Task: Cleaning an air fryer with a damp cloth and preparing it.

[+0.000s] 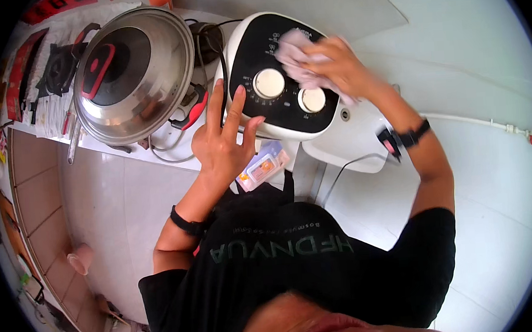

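Observation:
A white air fryer [223,72] with a black control panel stands before me on the worktop. Two round knobs show on it: a larger knob [269,83] and a smaller knob [312,100]. My right hand [335,66] grips a crumpled pale pink cloth [298,56], pressed to the panel's upper right. Cloth and fingers are slightly blurred, and the cloth hides part of the panel and the top of the smaller knob. Fingers spread, my left hand [225,134] is at the panel's lower left edge, holding nothing. A pack of wipes [264,168] lies below it.
At left stands a wok with a domed steel lid [163,49], its red and black side handle [194,108] close to my left hand. A black cable [222,63] runs between wok and fryer. A white sink [360,135] adjoins on the right. A pink bin [80,258] stands on the floor.

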Available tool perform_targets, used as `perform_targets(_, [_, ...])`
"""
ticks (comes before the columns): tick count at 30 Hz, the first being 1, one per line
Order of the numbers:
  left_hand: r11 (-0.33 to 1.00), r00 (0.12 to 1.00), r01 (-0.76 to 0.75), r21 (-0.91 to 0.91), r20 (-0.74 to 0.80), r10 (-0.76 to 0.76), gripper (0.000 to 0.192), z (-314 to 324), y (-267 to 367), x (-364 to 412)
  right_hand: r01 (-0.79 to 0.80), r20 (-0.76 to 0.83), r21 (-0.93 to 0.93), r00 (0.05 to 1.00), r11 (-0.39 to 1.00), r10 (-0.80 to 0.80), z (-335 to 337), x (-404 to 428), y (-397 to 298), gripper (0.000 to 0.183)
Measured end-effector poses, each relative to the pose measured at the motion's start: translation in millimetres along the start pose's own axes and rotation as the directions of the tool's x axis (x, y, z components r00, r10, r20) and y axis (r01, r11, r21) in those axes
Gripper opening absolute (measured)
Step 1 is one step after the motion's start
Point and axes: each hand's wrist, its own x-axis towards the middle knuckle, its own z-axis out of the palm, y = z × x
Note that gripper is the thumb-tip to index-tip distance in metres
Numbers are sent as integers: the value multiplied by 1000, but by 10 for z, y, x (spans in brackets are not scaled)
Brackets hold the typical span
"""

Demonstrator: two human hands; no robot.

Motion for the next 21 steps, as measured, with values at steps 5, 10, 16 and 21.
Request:
perform_targets(5, [998, 998, 49, -27, 43, -48, 62, 46, 72, 4, -73, -94, -27, 993, 997, 70, 0, -174, -39, 38])
perform_targets(10, [998, 998, -52, 35, -41, 53, 59, 109, 82, 71, -19, -174, -66, 985, 998, 7, 227, 756, 382, 40])
perform_targets(16, [996, 1000, 4, 93, -24, -2, 55, 117, 112, 12, -98, -306, -166, 951, 981, 43, 226, 331, 74, 40])
perform_targets(21, [997, 1000, 21, 75, -19, -20, 53, 122, 128, 2, -406, -390, -19, 845, 914, 367, 416, -656, -410, 42])
